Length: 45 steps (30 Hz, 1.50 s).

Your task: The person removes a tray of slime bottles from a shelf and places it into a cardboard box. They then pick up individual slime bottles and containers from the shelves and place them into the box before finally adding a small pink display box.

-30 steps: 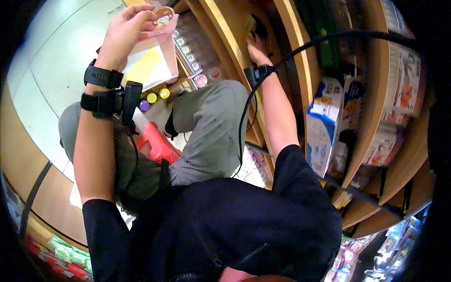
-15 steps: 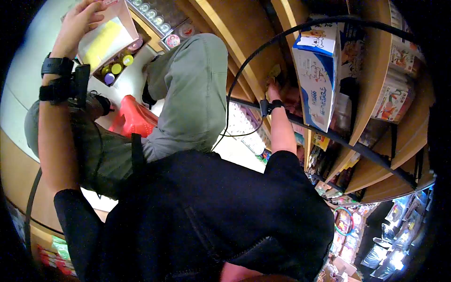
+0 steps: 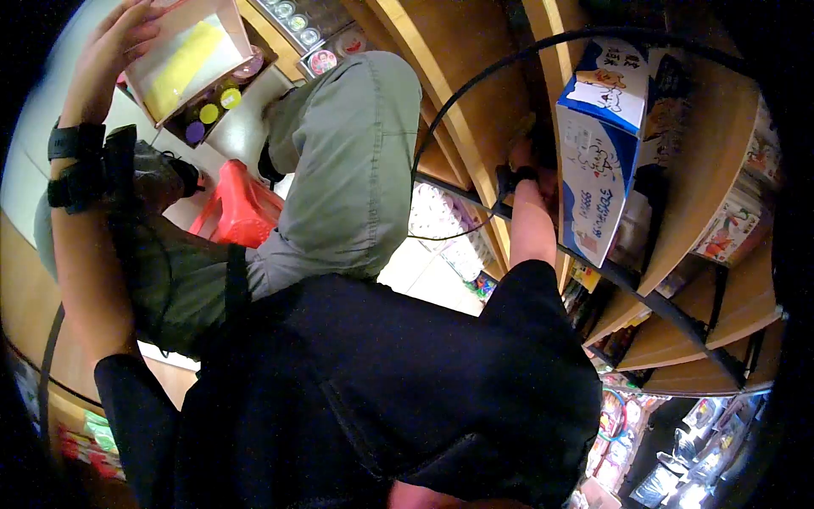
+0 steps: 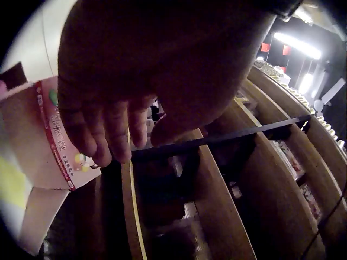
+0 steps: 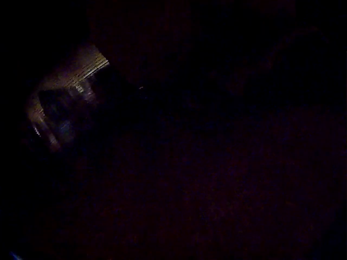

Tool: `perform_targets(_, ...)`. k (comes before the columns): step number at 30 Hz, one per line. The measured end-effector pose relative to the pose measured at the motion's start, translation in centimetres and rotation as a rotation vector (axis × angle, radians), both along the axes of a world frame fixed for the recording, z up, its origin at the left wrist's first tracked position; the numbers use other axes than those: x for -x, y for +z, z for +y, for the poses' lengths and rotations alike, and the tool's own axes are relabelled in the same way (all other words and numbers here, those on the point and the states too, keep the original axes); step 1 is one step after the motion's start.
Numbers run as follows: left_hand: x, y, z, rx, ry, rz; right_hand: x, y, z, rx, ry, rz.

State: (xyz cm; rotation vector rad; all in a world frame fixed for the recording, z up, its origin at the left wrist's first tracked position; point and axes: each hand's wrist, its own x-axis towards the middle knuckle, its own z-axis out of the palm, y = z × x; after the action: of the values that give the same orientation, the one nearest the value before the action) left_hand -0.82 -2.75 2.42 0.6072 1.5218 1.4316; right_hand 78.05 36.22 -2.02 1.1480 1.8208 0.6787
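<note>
My left hand is over the far edge of an open pale pink box with a yellow sheet inside. In the left wrist view the fingers of this hand hang down loosely bent, overlapping the printed side of the box. My right hand reaches into a dark gap of the wooden shelf, left of a blue-and-white carton. Its fingers are lost in shadow, and I cannot tell what they hold. The right wrist view is almost black.
Jars with yellow and purple lids stand beside the pink box. A red plastic stool is near my legs. A black cable arcs in front of the shelf, and a dark bar crosses the shelf boards.
The head view has shifted. My right hand has moved along the shelf towards my body, and the yellowish thing by its fingers no longer shows. My left hand has stayed by the pink box.
</note>
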Motion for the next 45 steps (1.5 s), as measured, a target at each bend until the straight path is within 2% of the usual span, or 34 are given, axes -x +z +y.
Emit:
perform_targets(1, 0.2, -0.4, 0.3, 0.002, -0.017, -0.058, 1.2, 0.2, -0.5, -0.038, -0.075, 0.107)
perform_targets(3, 0.5, -1.2, 0.8, 0.040, -0.006, -0.012, 3.2, 0.6, -0.9, -0.092, -0.136, 0.305)
perform_targets(6, -1.1, 0.5, 2.0, 0.081, 0.033, 0.031, 3.4, 0.5, 0.9, -0.125, -0.169, 0.480)
perform_targets(8, -2.7, 2.1, 2.3, 0.084, 0.102, 0.027, 3.0, 0.4, 2.1, -0.139, -0.176, 0.550)
perform_targets(13, -3.6, 1.6, 2.5, 0.202, 0.181, 0.001, 1.5, -0.1, 4.0, -0.188, -0.189, 0.663)
perform_targets(16, -3.8, 1.8, 2.8, 0.177, 0.152, 0.019, 1.2, -0.2, 3.8, -0.219, -0.179, 0.722)
perform_targets(23, -3.4, 1.7, 3.3, 0.104, 0.079, 0.004, 4.0, 1.2, -1.8, -0.320, -0.094, 0.857)
perform_targets(28, -2.7, 1.8, 3.0, 0.033, 0.047, -0.034, 6.8, 0.5, -8.3, -0.431, 0.119, 0.939)
perform_targets(29, -2.7, 2.2, 2.7, 0.021, 0.057, -0.033, 8.4, 0.5, -10.9, -0.358, 0.004, 1.106)
perform_targets(30, -2.6, 2.6, 2.5, 0.009, 0.066, -0.032, 11.5, 2.7, -13.9, -0.256, -0.234, 1.084)
perform_targets(32, -2.6, 3.1, 2.1, -0.025, 0.091, -0.029, 15.2, 4.6, -16.9, -0.166, -0.448, 1.049)
perform_targets(34, -2.3, 3.3, 1.5, -0.035, 0.141, -0.076, 16.0, 3.8, -18.1, -0.403, -0.742, 0.939)
perform_targets(36, -1.7, 3.2, 1.1, -0.062, 0.122, -0.062, 16.7, 3.5, -19.4, -0.420, -0.615, 0.989)
perform_targets(37, -1.3, 2.8, 0.9, -0.087, 0.099, -0.056, 19.1, 4.6, -20.4, -0.431, -0.579, 1.011)
perform_targets(38, -0.8, 2.5, 0.9, -0.072, 0.073, -0.061, 21.5, 6.2, -21.0, -0.425, -0.723, 0.951)
perform_targets(40, -2.4, 5.1, 0.2, -0.125, 0.186, -0.071, 21.6, 5.1, -20.2, -0.358, -0.602, 1.172)
perform_targets(42, -2.3, 5.9, 0.0, -0.114, 0.207, -0.053, 22.9, 4.0, -18.9, -0.272, -0.543, 1.133)
perform_targets(45, -1.6, 6.5, -0.1, -0.091, 0.243, -0.034, 31.0, 6.9, -19.4, 0.001, -0.319, 1.178)
